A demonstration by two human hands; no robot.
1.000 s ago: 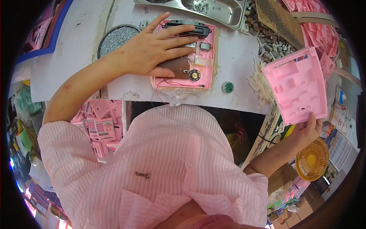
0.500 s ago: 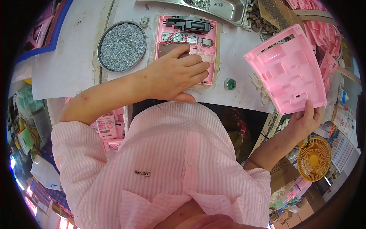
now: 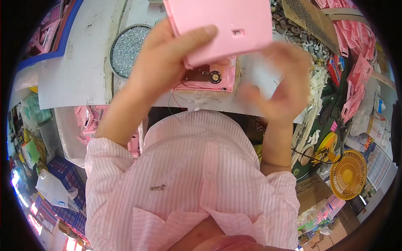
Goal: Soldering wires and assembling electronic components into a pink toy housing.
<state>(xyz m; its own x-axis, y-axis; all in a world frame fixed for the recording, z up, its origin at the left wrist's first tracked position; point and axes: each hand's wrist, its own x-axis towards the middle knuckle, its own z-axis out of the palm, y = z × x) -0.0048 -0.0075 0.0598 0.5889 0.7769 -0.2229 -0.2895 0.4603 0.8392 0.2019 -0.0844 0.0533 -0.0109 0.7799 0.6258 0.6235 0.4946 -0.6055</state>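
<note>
My left hand (image 3: 167, 58) is raised over the bench and grips a flat pink plastic cover (image 3: 222, 25), thumb on its face, fingers behind it. My right hand (image 3: 280, 83) is blurred just right of and below the cover's lower right corner; whether it touches the cover is unclear. Under the cover, on the white bench (image 3: 71, 79), lies a pink base shell with a brown circuit board and a round metal part (image 3: 211, 77), with thin red wires trailing from it.
A round tray of small screws (image 3: 127, 48) sits left of the base. Loose pink plastic parts (image 3: 356, 83) are piled at the right, more pink parts (image 3: 86, 121) lie below the bench at the left. A small yellow fan (image 3: 347, 173) stands at the lower right.
The pink cover has come from the right, where my right hand held it, to above the base. My left hand has lifted off the base and taken hold of the cover.
</note>
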